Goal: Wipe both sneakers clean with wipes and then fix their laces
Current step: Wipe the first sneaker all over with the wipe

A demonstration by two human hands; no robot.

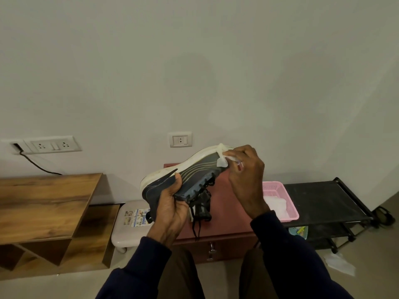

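Now our left hand (170, 210) grips the sneaker (190, 171) sole-up so our right hand (246, 175), pinching a wipe (222, 162), can reach its toe edge.

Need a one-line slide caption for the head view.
Left hand holds a dark sneaker sole-up while right hand presses a wipe against its toe end.

**What I Am Wearing**

Long sleeves of dark navy cloth, plain and soft-looking, cover both my arms. My left sleeve (138, 266) ends in a close cuff at the wrist, and my right sleeve (287, 251) does the same, with loose folds along the forearm. Past the cuffs my left hand (170, 210) and right hand (246, 182) are bare. Between the sleeves, low in view, my trousers (181, 275) show a dull brown.
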